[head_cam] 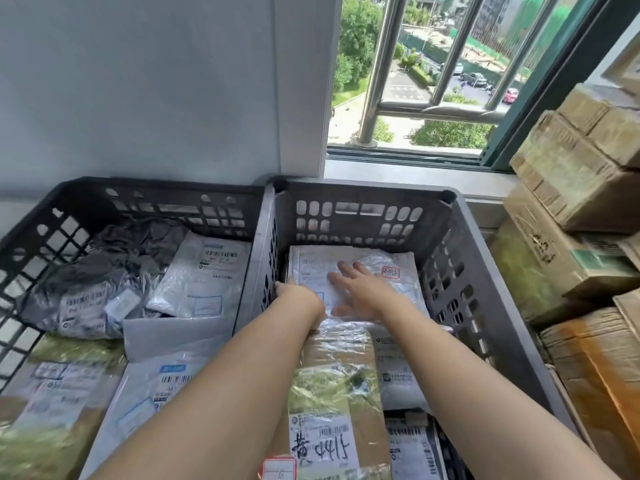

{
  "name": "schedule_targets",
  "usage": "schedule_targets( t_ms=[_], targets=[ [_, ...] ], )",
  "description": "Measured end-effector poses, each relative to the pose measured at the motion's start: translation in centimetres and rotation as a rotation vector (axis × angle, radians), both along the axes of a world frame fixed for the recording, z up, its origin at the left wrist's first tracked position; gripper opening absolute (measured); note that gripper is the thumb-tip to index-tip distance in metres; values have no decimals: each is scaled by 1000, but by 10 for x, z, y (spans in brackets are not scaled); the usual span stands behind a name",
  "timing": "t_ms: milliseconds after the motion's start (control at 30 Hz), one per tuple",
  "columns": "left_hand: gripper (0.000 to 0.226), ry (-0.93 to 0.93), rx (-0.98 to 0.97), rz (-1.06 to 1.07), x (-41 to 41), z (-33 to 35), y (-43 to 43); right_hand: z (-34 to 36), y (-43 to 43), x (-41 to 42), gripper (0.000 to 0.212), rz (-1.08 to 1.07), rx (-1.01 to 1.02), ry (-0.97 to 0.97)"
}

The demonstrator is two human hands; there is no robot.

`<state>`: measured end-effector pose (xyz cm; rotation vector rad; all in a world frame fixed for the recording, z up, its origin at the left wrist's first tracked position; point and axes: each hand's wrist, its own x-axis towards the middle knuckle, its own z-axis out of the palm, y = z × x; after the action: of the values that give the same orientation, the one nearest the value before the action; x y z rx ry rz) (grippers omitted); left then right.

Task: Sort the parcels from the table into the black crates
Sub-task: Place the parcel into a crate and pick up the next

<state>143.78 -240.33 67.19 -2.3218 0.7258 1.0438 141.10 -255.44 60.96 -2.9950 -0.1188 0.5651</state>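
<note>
Two black crates stand side by side below a window, the left crate [156, 190] and the right crate [363, 190], their inner walls touching. Both arms reach into the right crate. The right hand [360, 289] lies flat with its fingers spread on a white parcel [374, 258], which lies at the far end of that crate, close to its back wall, and bears a red stamp. The left hand [299, 297] sits at the parcel's left edge, hard by the crate's left wall. Its fingers are mostly hidden, so whether it grips the edge or only touches it cannot be told. Nearer in the same crate lies a brown taped parcel [336, 386] with a handwritten label, and a white mailer [398, 379] just beside it on the right. The left crate holds crumpled grey bags [114, 258] and more labelled packets. Cardboard boxes [571, 181] are stacked to the right of the right crate.
</note>
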Motion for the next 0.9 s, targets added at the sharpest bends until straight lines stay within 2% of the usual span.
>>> schedule_targets(
  t_ms=[100,200,267,433,600,900],
  targets=[
    [65,-112,-54,-53,-6,10,-1,15,2,-3,78,28,-49,7],
    [73,-231,-122,-86,-15,31,1,34,3,-10,89,-47,-58,55],
    [77,-308,-154,-115,-21,49,3,50,-2,-19,89,-61,-71,41],
    [80,-470,-225,-99,-32,83,15,98,-14,-32,91,-97,-59,-95],
    [82,-630,-322,8,-32,116,40,143,-5,-36,90,-65,-62,-246],
    [82,-868,-434,162,-45,167,152,218,94,-39,92,62,-52,-451]
  ],
)
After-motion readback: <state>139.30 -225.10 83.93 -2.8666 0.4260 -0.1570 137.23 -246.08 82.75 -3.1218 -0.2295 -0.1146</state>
